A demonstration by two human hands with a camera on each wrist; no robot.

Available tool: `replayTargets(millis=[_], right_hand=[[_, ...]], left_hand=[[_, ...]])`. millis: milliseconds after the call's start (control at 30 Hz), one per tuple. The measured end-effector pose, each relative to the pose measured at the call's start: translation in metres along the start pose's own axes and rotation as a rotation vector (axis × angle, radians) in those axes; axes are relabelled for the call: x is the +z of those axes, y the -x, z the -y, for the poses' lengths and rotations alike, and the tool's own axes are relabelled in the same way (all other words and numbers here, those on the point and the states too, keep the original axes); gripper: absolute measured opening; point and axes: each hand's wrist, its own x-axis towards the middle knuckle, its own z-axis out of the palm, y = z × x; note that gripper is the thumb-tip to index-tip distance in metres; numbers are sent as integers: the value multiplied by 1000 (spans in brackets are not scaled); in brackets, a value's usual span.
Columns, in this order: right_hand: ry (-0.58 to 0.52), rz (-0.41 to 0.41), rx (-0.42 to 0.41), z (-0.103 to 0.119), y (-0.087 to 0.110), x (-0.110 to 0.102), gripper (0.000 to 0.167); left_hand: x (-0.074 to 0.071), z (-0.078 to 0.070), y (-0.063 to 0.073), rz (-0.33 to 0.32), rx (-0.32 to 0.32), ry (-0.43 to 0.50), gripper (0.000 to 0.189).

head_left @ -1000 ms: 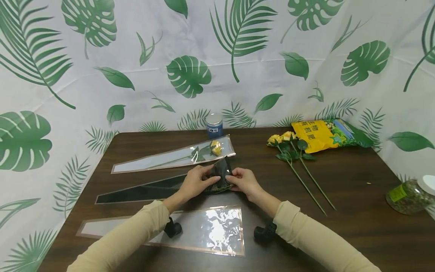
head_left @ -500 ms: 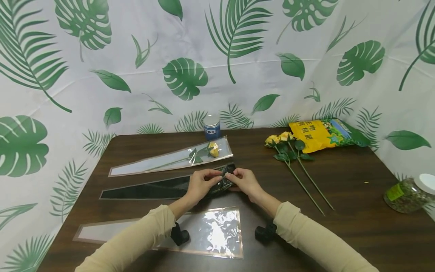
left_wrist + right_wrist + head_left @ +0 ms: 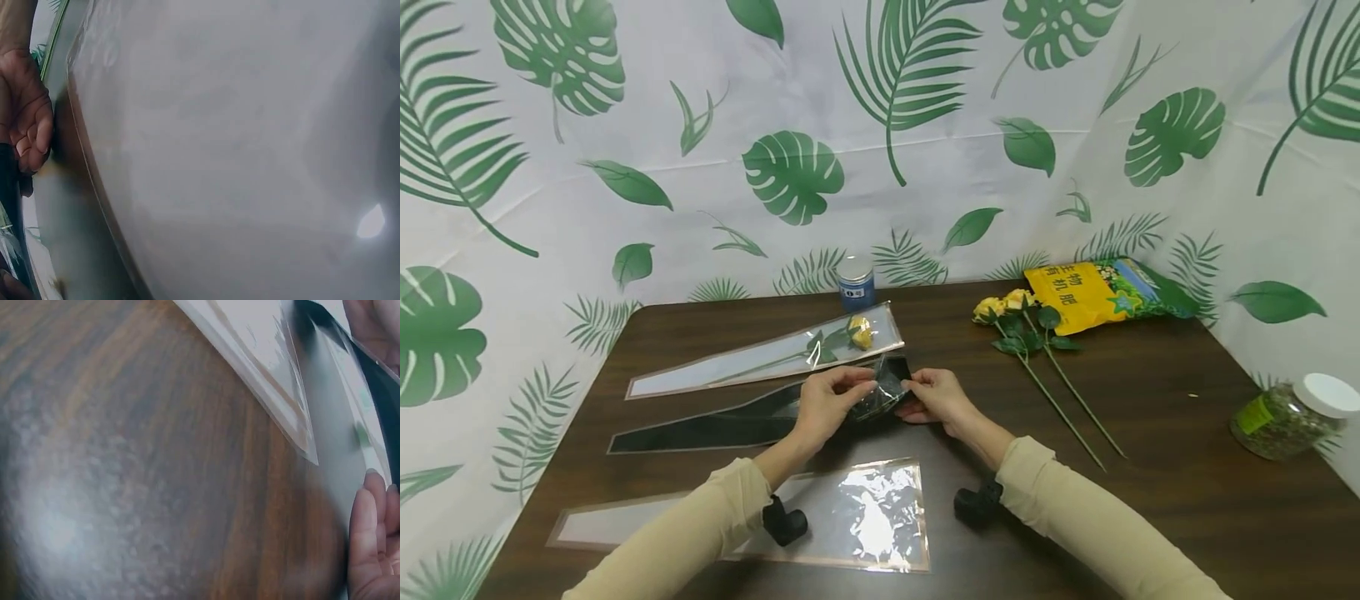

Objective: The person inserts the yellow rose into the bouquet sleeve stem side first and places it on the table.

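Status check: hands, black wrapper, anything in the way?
Left hand and right hand pinching black wrapper at its wide end. Narrow end on the table. Nothing seen blocking either hand.

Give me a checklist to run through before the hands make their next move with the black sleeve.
1. Left hand gripping the black sleeve: ok, near its wide end.
2. Right hand gripping it too: ok, at that same end.
3. Black sleeve lying flat: not ok, its wide end is bent up between the hands.
4. Its mouth open: cannot tell, fingers and glare obscure it.
5. Front sleeve apart from it: ok.
6. Loose yellow roses untouched: ok, lying to the right.
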Motion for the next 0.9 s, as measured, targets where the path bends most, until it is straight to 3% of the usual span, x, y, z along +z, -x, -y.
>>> replayTargets(millis=[133, 233, 300, 400, 533, 667, 800, 900], right_hand=[[11, -30, -90, 4, 5, -12, 28], [73, -124, -211, 10, 14, -41, 31], [186, -211, -289, 13, 20, -67, 28], [445, -337, -339, 14, 30, -105, 24], [764, -368, -317, 13, 38, -137, 22], [915, -312, -280, 11, 37, -146, 20], [947, -268, -212, 12, 31, -144, 18], [821, -196, -123, 15, 26, -139, 23]], left_hand=[[-1, 1, 1, -15, 3, 13, 18], [0, 1, 1, -26, 16, 16, 18], [-1, 0, 1, -30, 18, 4, 17], [-3, -1, 0, -35, 19, -11, 17], [-3, -2, 1, -37, 15, -17, 17], [0, -3, 2, -31, 6, 6, 18], [3, -2, 3, -27, 18, 35, 19], [5, -2, 3, -32, 24, 35, 19]])
